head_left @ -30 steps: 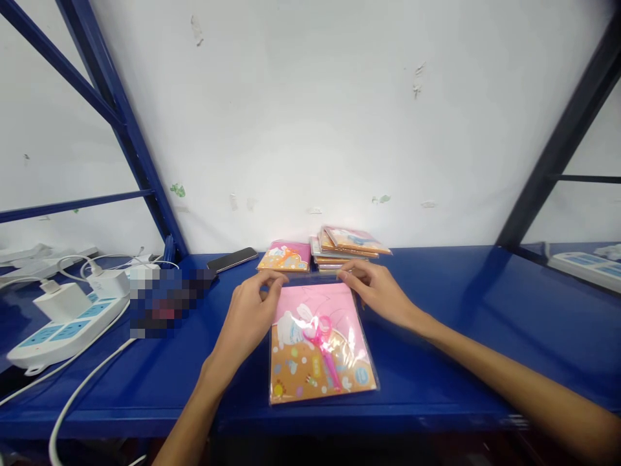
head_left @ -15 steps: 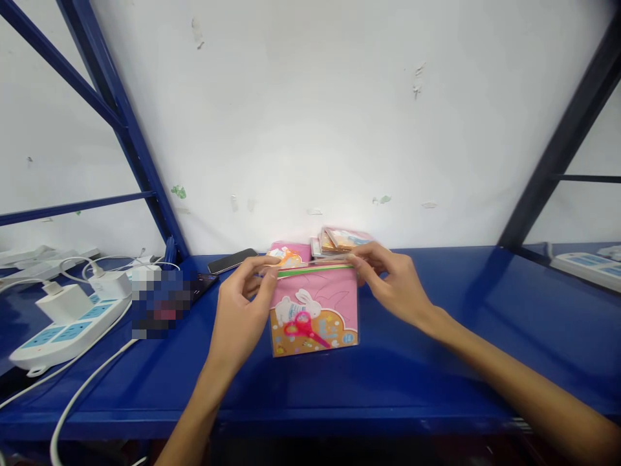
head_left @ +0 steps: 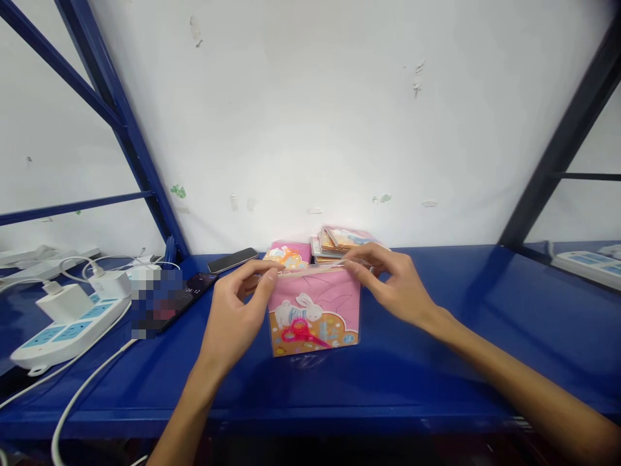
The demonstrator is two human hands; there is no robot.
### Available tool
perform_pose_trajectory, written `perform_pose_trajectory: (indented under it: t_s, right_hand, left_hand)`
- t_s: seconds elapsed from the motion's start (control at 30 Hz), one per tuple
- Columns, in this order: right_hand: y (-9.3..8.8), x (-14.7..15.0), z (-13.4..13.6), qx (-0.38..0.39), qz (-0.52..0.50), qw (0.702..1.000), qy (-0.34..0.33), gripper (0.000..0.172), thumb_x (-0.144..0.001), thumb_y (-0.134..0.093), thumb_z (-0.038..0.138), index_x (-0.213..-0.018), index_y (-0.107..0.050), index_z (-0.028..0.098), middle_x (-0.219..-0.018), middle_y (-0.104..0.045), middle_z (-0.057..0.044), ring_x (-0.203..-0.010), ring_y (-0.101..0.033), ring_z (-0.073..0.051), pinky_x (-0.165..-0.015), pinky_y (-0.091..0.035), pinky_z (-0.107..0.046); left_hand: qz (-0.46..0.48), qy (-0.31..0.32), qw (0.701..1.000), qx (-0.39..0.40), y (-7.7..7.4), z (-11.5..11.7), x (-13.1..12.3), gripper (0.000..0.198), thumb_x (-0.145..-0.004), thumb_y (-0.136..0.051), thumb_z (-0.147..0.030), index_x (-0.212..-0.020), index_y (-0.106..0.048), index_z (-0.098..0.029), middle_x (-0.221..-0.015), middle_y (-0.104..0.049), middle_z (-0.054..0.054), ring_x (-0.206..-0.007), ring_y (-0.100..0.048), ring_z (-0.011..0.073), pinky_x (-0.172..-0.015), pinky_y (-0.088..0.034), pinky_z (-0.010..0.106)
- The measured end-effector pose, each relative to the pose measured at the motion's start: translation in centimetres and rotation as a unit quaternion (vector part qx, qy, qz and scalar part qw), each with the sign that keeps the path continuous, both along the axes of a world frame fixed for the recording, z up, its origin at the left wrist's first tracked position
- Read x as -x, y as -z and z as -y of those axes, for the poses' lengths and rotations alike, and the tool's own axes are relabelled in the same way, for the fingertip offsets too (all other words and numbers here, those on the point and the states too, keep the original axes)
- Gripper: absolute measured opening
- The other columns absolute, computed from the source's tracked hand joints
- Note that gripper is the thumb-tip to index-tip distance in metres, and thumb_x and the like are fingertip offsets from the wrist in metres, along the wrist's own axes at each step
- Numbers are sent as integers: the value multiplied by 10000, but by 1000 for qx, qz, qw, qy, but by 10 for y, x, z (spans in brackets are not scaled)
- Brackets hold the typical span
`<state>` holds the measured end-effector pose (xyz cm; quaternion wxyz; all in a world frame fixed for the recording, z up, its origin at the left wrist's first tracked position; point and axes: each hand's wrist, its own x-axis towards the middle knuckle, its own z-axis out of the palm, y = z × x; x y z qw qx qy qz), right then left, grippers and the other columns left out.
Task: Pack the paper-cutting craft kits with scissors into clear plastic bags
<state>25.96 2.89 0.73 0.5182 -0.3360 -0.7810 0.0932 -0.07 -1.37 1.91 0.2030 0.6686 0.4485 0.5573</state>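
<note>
Hands pinching a pink packet, apparently by its clear top film, now tilted up from flat

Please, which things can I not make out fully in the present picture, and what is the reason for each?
In the head view:
- Back of the held pack: turned away from the camera.
- Some fingertips of the left hand and right hand: hidden behind the thumbs and the pack's top.
- Lower right of the rear stack: covered by the right hand.
- Part of the nearer phone: under a pixelated patch.
- Right-side power strip: cut off by the right edge.
</note>
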Motion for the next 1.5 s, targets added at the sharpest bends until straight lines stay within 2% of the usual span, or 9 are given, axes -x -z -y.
perform_pose_trajectory:
  t_s: [0.13, 0.23, 0.63, 0.87, 1.07, 1.17, 1.27, 1.37, 1.5]
  right_hand:
    - [-1, 0, 2, 3, 0, 1000, 1, 161, -981, -634, 361, -1013, -710, 222, -1003, -767, -16, -756, -655, -141, -595, -505, -272]
    - [-1, -1, 1, 18, 4, 1000, -16, 191, -957, -673, 390, -1058, -705, 231, -1067, -759, -20, -820, -669, -154, -640, -512, -278]
    - [-5, 8, 3, 117, -38, 989, -84, 208, -989, -602, 378, -946, -730, 220, -991, -723, -36, -896, -637, -178, -692, -486, -285]
    - [-1, 10, 3, 164, -34, 981, -100, 253, -1010, -541, 389, -1033, -725, 216, -998, -688, -48, -759, -601, -155, -600, -477, -275]
    - [-1, 6, 4, 137, -13, 987, -87, 296, -930, -669, 494, -1091, -725, 251, -1149, -702, -65, -972, -657, -215, -683, -529, -305]
    - [-2, 5, -1, 154, -42, 983, -94, 302, -883, -730, 484, -1058, -746, 239, -1093, -725, -71, -820, -666, -186, -586, -518, -288]
    - [3, 3, -8, 239, -57, 961, -124, 303, -894, -720, 478, -1050, -748, 220, -984, -743, -69, -640, -614, -141, -505, -487, -271]
    - [18, -1, -18, 303, -12, 945, -127, 335, -913, -694, 509, -1028, -749, 199, -859, -740, -54, -635, -622, -153, -506, -481, -263]
    - [46, -5, -29, 190, 149, 968, -66, 316, -989, -609, 461, -985, -790, 202, -949, -780, -58, -841, -705, -197, -738, -539, -320]
  left_hand:
    - [-32, 57, 998, -8, -4, 4, 7, 272, -981, -577, -408, -1081, -741, -215, -1135, -761, 41, -1071, -694, 231, -853, -543, 291]
    - [-65, 98, 993, 19, -6, 6, 12, 291, -943, -643, -349, -1208, -706, -250, -1248, -731, 23, -1118, -685, 224, -912, -538, 290]
    - [-28, 36, 999, 21, -5, 1, 1, 208, -966, -608, -373, -988, -743, -216, -982, -759, 4, -919, -683, 166, -782, -511, 226]
    - [-3, 38, 998, 42, -3, 0, 0, 234, -954, -622, -396, -992, -747, -202, -1027, -764, 27, -950, -680, 185, -795, -510, 245]
    - [-33, 82, 994, 67, -6, 3, 4, 339, -887, -723, -446, -1167, -725, -253, -1231, -741, 32, -1030, -711, 227, -823, -570, 283]
    - [3, 72, 994, 87, -3, 0, 5, 329, -834, -782, -427, -1094, -756, -228, -1110, -787, 44, -956, -744, 238, -776, -592, 293]
    - [30, 81, 989, 120, 3, -7, 5, 349, -841, -755, -440, -1094, -760, -199, -1055, -806, 71, -917, -759, 255, -733, -595, 308]
    - [-43, 64, 986, 147, 14, -15, 2, 305, -875, -687, -416, -1050, -768, -181, -1060, -807, 91, -917, -757, 275, -746, -585, 342]
    - [-277, -9, 950, 145, 30, -24, -1, 269, -936, -555, -332, -980, -795, -219, -1001, -813, 90, -913, -745, 293, -765, -541, 370]
